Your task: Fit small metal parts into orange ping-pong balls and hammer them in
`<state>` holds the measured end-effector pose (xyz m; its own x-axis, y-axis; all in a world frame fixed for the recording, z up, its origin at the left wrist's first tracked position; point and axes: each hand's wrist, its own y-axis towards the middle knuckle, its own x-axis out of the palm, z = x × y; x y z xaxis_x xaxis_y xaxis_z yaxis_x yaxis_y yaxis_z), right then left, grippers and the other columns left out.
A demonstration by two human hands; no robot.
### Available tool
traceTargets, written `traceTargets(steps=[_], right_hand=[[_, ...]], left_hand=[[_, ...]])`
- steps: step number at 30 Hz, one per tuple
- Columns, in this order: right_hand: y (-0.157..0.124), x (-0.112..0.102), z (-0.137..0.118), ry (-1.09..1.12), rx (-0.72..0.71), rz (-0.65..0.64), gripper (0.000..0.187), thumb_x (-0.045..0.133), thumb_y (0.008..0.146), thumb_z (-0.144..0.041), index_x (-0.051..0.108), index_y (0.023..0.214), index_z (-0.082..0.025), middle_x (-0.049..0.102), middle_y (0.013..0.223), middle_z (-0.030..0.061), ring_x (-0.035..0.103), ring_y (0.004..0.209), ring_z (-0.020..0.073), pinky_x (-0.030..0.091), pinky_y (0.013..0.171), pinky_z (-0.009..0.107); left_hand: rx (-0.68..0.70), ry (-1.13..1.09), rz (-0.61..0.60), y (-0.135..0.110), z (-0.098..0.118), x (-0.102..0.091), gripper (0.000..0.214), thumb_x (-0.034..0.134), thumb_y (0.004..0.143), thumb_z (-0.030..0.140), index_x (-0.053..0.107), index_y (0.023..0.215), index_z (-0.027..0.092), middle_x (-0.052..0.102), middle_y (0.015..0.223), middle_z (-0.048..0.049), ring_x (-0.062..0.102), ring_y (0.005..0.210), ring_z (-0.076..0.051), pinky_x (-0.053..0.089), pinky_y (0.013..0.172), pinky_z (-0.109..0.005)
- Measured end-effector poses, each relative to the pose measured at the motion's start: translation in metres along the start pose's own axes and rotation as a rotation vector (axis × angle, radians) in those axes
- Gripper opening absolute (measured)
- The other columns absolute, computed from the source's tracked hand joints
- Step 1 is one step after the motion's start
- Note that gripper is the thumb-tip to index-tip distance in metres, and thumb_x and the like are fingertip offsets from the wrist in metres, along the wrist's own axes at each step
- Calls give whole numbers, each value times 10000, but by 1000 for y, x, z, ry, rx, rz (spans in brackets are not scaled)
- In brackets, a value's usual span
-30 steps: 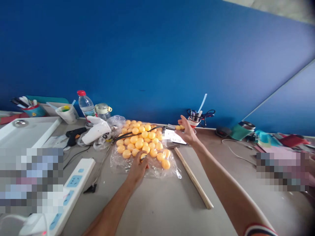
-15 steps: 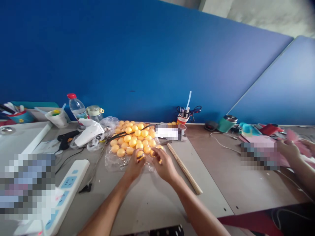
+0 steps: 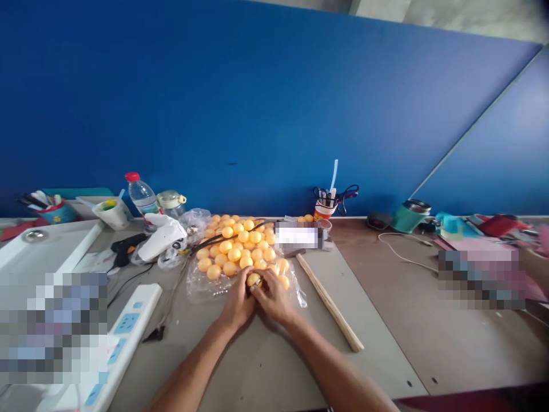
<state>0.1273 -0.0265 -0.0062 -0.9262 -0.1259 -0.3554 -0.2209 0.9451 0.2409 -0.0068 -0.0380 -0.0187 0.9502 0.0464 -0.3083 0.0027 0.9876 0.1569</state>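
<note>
Between my fingers is an orange ping-pong ball (image 3: 254,279) with a small dark and shiny patch on its side that I cannot make out. My left hand (image 3: 239,302) is closed around it from the left. The fingers of my right hand (image 3: 274,298) press on it from the right, partly covering it. Just beyond both hands, a pile of orange ping-pong balls (image 3: 234,255) lies on a clear plastic bag (image 3: 199,289). Black cables (image 3: 221,234) run across the pile.
A bundle of thin wooden sticks (image 3: 330,303) lies to the right. On the left are a white power strip (image 3: 128,337), a black glue gun (image 3: 124,249) and a plastic bottle (image 3: 141,197). A green cup (image 3: 409,216) and another person's arm (image 3: 534,269) are at far right.
My right hand has moved left from the balls onto the ball in my left hand, so both hands now meet. The view has shifted slightly; the other person's hands are now mostly out of frame.
</note>
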Motion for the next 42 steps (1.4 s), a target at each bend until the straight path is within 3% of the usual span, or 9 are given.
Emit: traceTargets(steps=[8, 14, 23, 34, 42], right_hand=[[-2, 6, 5, 82, 39, 75, 342, 624, 700, -176, 632, 1039, -221, 594, 998, 55, 563, 926, 219, 490, 822, 351], [-2, 3, 11, 221, 32, 64, 277, 596, 805, -340, 632, 1045, -207, 610, 981, 54, 574, 921, 212, 487, 827, 347], [-1, 3, 12, 567, 275, 15, 307, 610, 791, -449, 620, 963, -195, 652, 823, 29, 614, 757, 191, 512, 688, 318], [-3, 5, 22, 623, 277, 13, 303, 647, 789, -432, 654, 976, -194, 659, 842, 25, 598, 743, 172, 485, 695, 296], [-2, 1, 10, 903, 445, -47, 321, 708, 697, -383, 690, 967, -210, 673, 782, 22, 560, 618, 156, 446, 602, 289]], left_hand=[[91, 19, -17, 0, -4, 2, 510, 552, 734, 144, 527, 1241, 186, 611, 1251, -118, 554, 1182, -254, 402, 1061, -450], [64, 27, -47, 1, -6, 2, 454, 553, 806, 211, 541, 1259, 193, 618, 1264, -119, 570, 1169, -263, 427, 1034, -452], [105, 70, -49, -2, 1, 0, 422, 548, 867, 277, 541, 1283, 206, 607, 1300, -111, 559, 1197, -246, 417, 1047, -411], [107, 51, -64, -2, 1, -1, 423, 574, 865, 301, 549, 1281, 225, 628, 1269, -93, 596, 1134, -243, 459, 998, -410], [39, 7, -52, -2, 5, -2, 410, 569, 874, 337, 535, 1259, 201, 640, 1232, -89, 601, 1091, -239, 464, 967, -379]])
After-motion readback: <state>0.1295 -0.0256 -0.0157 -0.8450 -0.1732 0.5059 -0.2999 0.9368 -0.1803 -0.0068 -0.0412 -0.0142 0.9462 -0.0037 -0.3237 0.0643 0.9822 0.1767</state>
